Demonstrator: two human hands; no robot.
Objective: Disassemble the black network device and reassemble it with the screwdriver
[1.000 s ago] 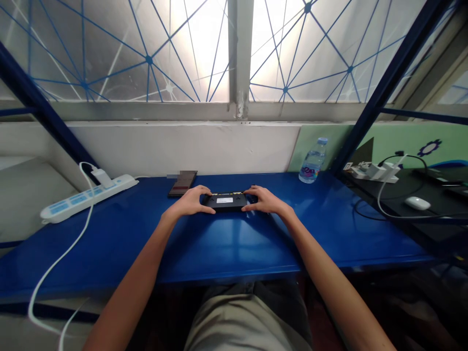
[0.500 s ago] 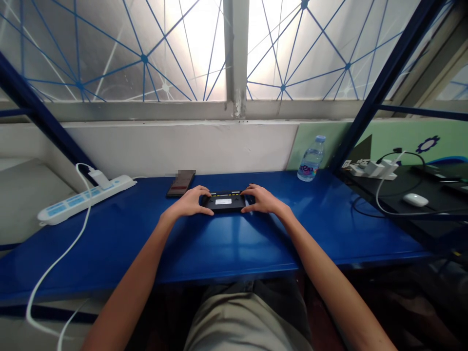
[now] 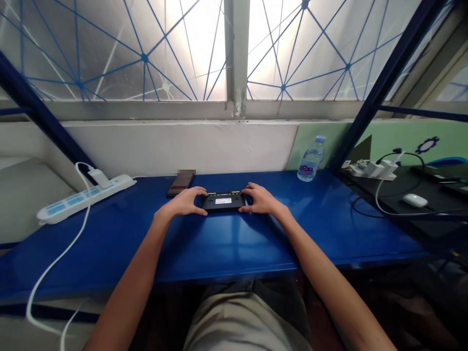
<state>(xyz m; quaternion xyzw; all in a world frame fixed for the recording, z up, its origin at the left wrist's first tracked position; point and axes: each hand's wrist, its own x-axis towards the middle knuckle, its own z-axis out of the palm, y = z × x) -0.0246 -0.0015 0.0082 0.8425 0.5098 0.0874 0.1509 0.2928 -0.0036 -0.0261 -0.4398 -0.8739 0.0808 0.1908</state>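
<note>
A flat black device (image 3: 224, 206) with a white label and yellow marks along its back edge lies on the blue table (image 3: 226, 248). My left hand (image 3: 186, 201) is at its left end, thumb at the front corner and fingers at the back corner. Around the right end, my right hand (image 3: 259, 199) has its thumb in front and fingers behind. Both hands grip the device between them. Just behind my left hand lies a dark phone (image 3: 181, 184), its far part blurred out.
A white power strip (image 3: 87, 197) with a plugged-in white cable is at the left. A water bottle (image 3: 310, 161) stands at the back right. Further right, a black surface holds a white mouse (image 3: 415, 200), adapters (image 3: 376, 169) and cables. Blue frame posts slant at both sides.
My left hand has shifted slightly left, its thumb now closer to the device's left corner. My right thumb has moved slightly left over the front edge. The device has hardly moved.
</note>
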